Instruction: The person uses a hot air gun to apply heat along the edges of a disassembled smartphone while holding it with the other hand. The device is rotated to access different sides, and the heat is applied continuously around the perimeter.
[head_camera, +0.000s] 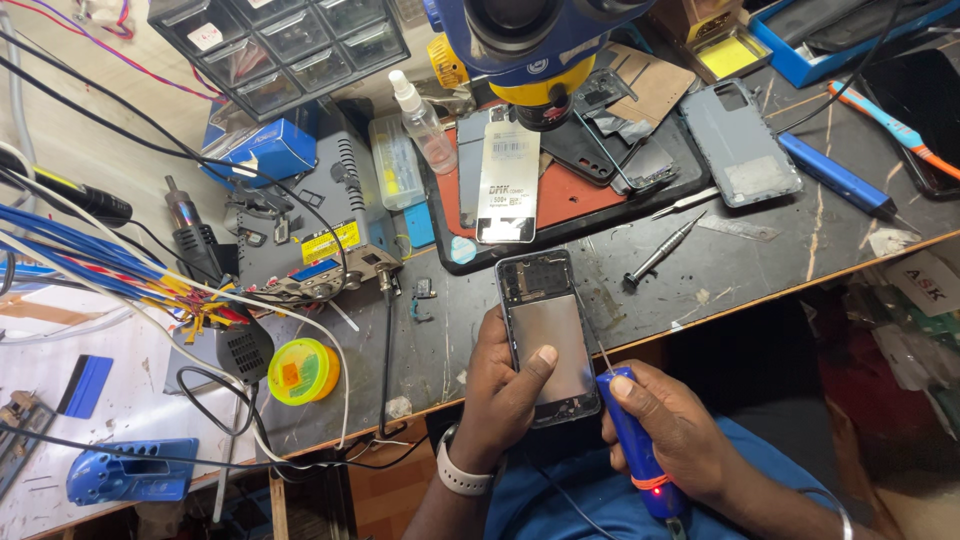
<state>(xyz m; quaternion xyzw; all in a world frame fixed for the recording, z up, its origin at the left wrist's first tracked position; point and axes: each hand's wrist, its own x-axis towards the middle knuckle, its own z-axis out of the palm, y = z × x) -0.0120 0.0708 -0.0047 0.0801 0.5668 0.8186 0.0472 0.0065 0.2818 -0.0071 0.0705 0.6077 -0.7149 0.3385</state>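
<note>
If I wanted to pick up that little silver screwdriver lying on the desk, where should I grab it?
Probably hold the silver screwdriver around the middle of its thin shaft, coming straight down from above with fingers on its two long sides. It lies flat and slanted on the dark bench, its round knob end at the lower left. There is open space on both long sides, so fingers fit. Tweezers lie just above it.

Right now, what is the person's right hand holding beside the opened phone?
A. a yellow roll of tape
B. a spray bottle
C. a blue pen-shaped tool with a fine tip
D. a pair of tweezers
C: the right hand wraps a blue pen-shaped tool, its thin tip reaching the opened phone held in the left hand.
</note>
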